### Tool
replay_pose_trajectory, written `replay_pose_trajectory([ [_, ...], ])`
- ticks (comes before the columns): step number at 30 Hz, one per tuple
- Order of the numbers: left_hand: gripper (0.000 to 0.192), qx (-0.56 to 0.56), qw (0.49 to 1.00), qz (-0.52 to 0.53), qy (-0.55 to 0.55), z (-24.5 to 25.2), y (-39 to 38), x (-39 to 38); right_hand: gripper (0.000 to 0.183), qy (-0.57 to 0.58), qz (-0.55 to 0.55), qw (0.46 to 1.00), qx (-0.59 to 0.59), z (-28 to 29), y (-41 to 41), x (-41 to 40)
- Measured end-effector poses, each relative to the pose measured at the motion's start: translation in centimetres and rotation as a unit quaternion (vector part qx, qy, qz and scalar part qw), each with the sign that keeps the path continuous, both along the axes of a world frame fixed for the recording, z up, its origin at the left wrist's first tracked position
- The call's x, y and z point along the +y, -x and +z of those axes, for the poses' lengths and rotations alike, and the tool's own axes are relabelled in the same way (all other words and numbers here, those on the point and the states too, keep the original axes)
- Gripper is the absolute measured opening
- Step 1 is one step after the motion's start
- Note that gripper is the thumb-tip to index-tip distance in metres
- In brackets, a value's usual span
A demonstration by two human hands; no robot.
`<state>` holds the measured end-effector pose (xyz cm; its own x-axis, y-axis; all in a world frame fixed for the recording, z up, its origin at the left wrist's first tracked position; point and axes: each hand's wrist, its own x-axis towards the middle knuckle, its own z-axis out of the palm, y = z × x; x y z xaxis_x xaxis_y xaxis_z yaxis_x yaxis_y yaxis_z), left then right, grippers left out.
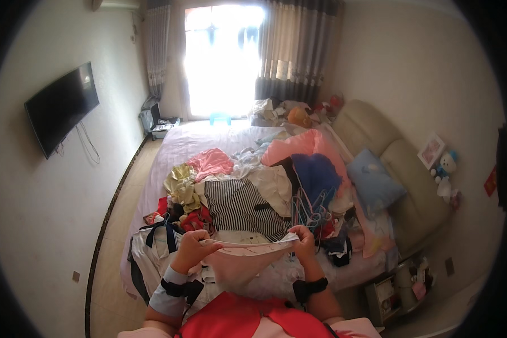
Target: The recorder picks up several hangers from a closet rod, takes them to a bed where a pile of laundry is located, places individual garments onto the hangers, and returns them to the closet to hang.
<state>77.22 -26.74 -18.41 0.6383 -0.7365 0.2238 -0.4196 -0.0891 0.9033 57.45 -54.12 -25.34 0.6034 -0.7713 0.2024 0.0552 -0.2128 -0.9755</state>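
Note:
My left hand (194,251) and my right hand (304,245) pinch the two ends of a white-edged band on a pale pink garment (241,266). The band sags slightly between them, and the cloth narrows as it hangs below. Beyond it, a black-and-white striped garment (241,207) lies spread on the bed (164,148). Several clothes hangers (310,211) are heaped past my right hand. Left of my left hand lies a white garment (152,249) with dark trim. Red cloth (196,219) shows just beyond that hand.
A blue cushion (376,181) leans on the padded headboard (422,194) at right. A nightstand (382,295) with an open drawer stands near the bed's right corner. An open suitcase (160,122) lies at the far left, and a blue stool (220,118) stands by the bright doorway.

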Motion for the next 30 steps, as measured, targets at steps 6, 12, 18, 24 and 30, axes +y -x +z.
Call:
replay_pose_trajectory([
  [6, 0.027, -0.142, 0.986, 0.063, -0.062, -1.8, -0.5, 0.7, 0.015, 0.224, -0.106, 0.966, 0.070, 1.9, 0.8, -0.1],
  [12, 0.011, -0.235, 0.955, 0.178, -0.031, -1.0, -1.1, 0.3, 0.016, 0.101, -0.044, 0.994, 0.015, 2.5, 0.7, -0.2],
  [18, 0.013, -0.069, 0.981, 0.178, 0.024, -0.5, -0.6, 0.0, 0.014, 0.047, -0.011, 0.997, -0.055, 5.8, 0.3, 0.9],
  [24, 0.015, 0.011, 0.983, 0.129, 0.131, -1.6, -1.1, 1.1, 0.017, 0.068, 0.020, 0.995, -0.065, 5.8, 1.3, 1.2],
  [30, 0.013, 0.412, 0.895, 0.014, 0.170, -2.5, -0.8, 0.9, 0.018, -0.051, 0.052, 0.997, 0.002, 5.0, 1.8, 1.1],
])
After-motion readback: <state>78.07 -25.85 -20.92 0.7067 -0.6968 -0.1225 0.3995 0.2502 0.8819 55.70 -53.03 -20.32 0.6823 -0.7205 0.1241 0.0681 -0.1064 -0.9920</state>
